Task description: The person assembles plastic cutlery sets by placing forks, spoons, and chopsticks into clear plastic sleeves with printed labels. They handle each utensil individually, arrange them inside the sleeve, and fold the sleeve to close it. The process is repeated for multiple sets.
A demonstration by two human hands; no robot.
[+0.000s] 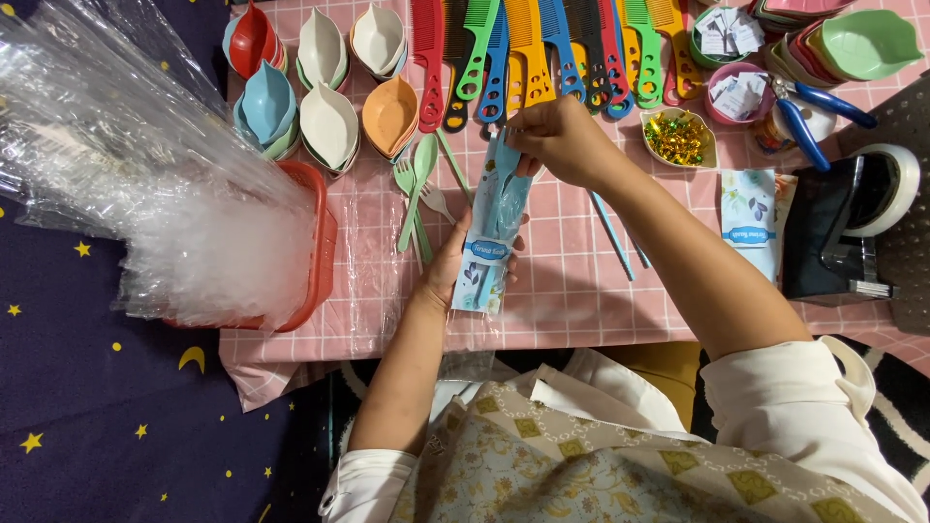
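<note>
We judge the packing partly done: our left hand [453,266] grips the blue pouch [489,232] while right-hand fingers [528,145] pinch cutlery into its mouth, one filled pouch [748,218] lying right of it.

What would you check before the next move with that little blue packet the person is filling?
1. Left hand supports the printed clear pouch from below: ok.
2. Right hand pinches the pouch's top edge: ok.
3. Blue utensil sits inside the pouch: looks ok, though how deep it sits cannot be told.
4. Pouch mouth sealed: cannot tell, the fingers hide it.
5. Loose green spoon and fork lie beside the pouch, within reach: ok.
6. Tape dispenser stands on the table at the right, free of clutter: ok.
</note>
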